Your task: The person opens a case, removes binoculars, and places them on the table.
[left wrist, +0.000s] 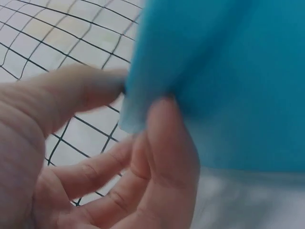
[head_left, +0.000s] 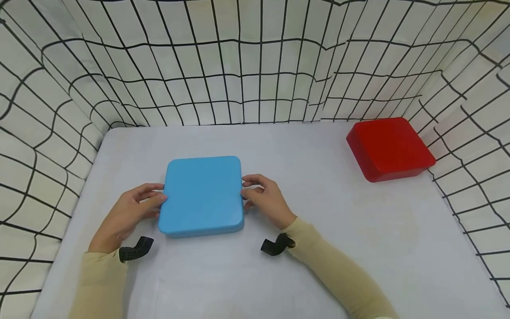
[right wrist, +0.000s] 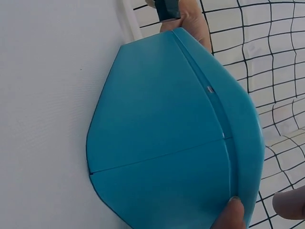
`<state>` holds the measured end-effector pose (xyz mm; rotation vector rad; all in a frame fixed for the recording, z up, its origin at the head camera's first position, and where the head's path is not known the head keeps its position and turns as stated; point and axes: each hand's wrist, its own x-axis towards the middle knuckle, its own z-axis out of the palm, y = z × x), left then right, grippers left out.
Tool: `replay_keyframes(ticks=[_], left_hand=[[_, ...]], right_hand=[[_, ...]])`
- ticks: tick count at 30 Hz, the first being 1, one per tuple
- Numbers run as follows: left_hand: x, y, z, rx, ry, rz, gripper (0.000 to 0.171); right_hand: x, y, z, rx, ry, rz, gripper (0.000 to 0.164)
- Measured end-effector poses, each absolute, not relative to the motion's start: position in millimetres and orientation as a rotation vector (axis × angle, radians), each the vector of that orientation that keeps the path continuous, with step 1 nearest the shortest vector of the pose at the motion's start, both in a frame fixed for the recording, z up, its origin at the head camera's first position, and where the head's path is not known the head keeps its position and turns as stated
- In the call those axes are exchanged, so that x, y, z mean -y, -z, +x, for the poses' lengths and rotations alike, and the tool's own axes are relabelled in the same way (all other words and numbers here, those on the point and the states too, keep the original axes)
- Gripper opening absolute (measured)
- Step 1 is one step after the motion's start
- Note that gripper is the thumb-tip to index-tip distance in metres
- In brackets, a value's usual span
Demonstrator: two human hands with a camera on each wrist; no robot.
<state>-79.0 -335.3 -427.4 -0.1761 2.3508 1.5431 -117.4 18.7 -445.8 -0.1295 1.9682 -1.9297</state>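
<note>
A flat blue box (head_left: 202, 195) with rounded corners is between both hands over the white table. My left hand (head_left: 137, 210) holds its left edge; in the left wrist view, the thumb (left wrist: 90, 86) is at the outer wall and a finger (left wrist: 171, 152) lies against the inner face. My right hand (head_left: 267, 197) holds the right edge with bent fingers. The right wrist view shows the blue box (right wrist: 157, 109) with a thin seam across its face and a groove along one side. One fingertip (right wrist: 231, 214) presses into that groove, and another digit (right wrist: 289, 202) stands apart.
A red box (head_left: 392, 148) of similar rounded shape sits at the table's far right, by the netting. Black wire grid (head_left: 260, 79) over pale walls encloses the white table (head_left: 223, 279) at the back and sides. Black mounts (head_left: 136, 249) are strapped at both wrists.
</note>
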Motion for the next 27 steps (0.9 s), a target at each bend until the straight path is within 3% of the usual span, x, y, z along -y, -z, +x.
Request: replay_keyframes(ticks=[11,27], left_hand=[[336.3,422.3,-77.5,-2.326,-1.523,-0.201,0.068],[336.5,423.5,-76.9,-2.34,-1.523,-0.154,0.061]], right_hand=[[-19.1,445.1,-120.9,-1.955,1.914,-0.135,0.045],[-20.2,450.1,-118.6,-1.904,1.939,-0.072,0.047]])
